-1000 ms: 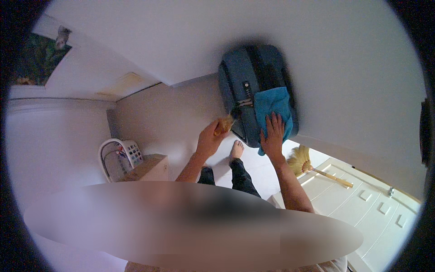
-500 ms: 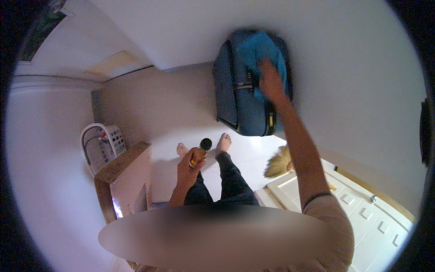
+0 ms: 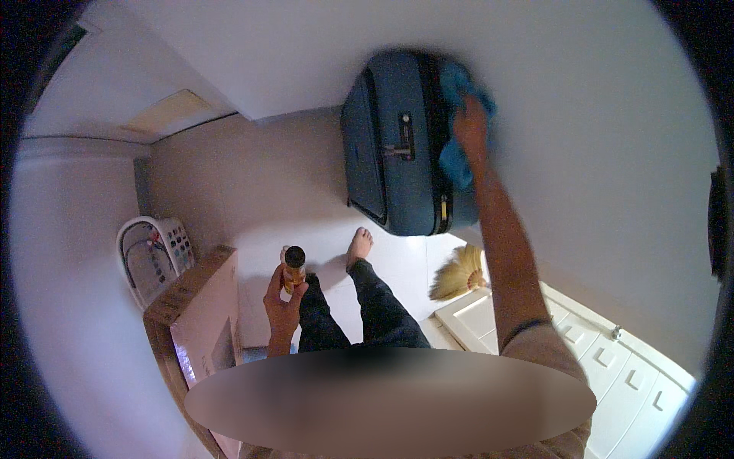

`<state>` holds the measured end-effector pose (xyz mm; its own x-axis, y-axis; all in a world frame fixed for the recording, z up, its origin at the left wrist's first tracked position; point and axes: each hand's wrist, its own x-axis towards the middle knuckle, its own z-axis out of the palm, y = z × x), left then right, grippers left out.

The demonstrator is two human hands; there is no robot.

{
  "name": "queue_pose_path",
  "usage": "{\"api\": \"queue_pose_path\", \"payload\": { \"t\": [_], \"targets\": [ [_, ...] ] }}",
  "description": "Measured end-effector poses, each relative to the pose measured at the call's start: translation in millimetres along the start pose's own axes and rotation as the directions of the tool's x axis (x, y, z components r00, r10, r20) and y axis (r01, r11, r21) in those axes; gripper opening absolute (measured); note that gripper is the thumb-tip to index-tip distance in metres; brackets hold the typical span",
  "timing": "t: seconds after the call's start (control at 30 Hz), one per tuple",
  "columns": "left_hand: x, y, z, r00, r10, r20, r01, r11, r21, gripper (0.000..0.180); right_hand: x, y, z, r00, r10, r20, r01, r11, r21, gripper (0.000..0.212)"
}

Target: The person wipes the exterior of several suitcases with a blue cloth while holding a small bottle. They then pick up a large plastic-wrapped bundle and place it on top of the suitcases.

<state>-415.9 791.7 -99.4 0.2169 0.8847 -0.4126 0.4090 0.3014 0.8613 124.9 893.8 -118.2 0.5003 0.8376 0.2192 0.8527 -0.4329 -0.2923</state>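
A dark blue suitcase (image 3: 413, 183) stands against the wall at the far side, its handle and a yellow-marked zipper area facing up. My right hand (image 3: 472, 128) presses a bright blue cloth (image 3: 456, 162) onto the suitcase's right side, close to the wall; the fingers are partly blurred but closed on the cloth. Low and to the left, my left hand (image 3: 283, 294) is wrapped round a small bottle (image 3: 293, 277) with a black cap and amber contents. The bottle is held upright, above my left foot.
A white plastic basket (image 3: 180, 243) with things inside stands at the left, behind a large cardboard box (image 3: 222, 279). A straw broom (image 3: 457, 275) lies beside a white panelled piece (image 3: 596, 359) at the lower right. My right bare foot (image 3: 359, 246) is on the pale tiled floor.
My right hand has slid the blue cloth from the suitcase's top over to its right side. My left hand with the bottle has moved left and slightly down.
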Motion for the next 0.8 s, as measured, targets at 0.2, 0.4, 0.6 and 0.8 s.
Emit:
{"api": "queue_pose_path", "payload": {
  "t": [0.2, 0.4, 0.6, 0.8],
  "targets": [
    [-22.8, -5.1, 6.7, 0.998, -0.045, 0.052, 0.044, 0.999, 0.022, 0.063, 101.1, 28.2, 14.9, 0.945, -0.155, 0.287, 0.172, 0.985, -0.034, 0.042],
    [-12.1, -15.4, -3.5, 0.999, 0.004, 0.035, -0.004, 1.0, 0.028, 0.062, -203.7, -6.0, -62.3, 0.986, -0.141, 0.094, 0.147, 0.987, -0.066, 0.06],
    [-4.6, -17.6, -29.0, 0.998, -0.057, -0.03, 0.055, 0.996, -0.067, 0.061, -225.4, -39.5, -107.4, 0.908, 0.382, 0.174, -0.382, 0.924, -0.036, 0.042],
    [-30.4, -40.9, -51.2, 0.99, -0.099, -0.105, 0.092, 0.994, -0.065, 0.059, 58.9, -67.1, -4.6, 0.995, 0.069, -0.066, -0.07, 0.998, -0.006, 0.043]
  ]
}}
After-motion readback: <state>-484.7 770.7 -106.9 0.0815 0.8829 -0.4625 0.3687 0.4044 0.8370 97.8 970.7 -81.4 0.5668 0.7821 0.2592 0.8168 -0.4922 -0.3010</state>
